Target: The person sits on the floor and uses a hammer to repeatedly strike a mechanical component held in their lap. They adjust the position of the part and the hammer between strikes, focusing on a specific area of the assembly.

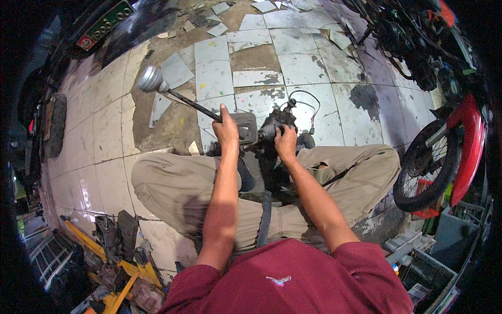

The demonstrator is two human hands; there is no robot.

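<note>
My left hand [227, 131] is closed round a dark rod [193, 104], its thumb lying along the top. At the rod's far left end is a round, silver metal head [151, 79]. Just right of this hand is a grey, loop-shaped part [250, 125]. My right hand [285, 141] pinches at a dark, greasy mechanical part [272, 128] between my folded legs; its fingertips partly hide the spot. A thin black cable [318, 107] curves out from the top of that part onto the tiles.
Broken tiles [177, 69] lie around a bare patch of floor ahead. On the right stands a motorcycle wheel [426, 167] under a red fender [465, 152], with grey crates [418, 251] behind it. Yellow and rusty metal parts [125, 272] are heaped at lower left.
</note>
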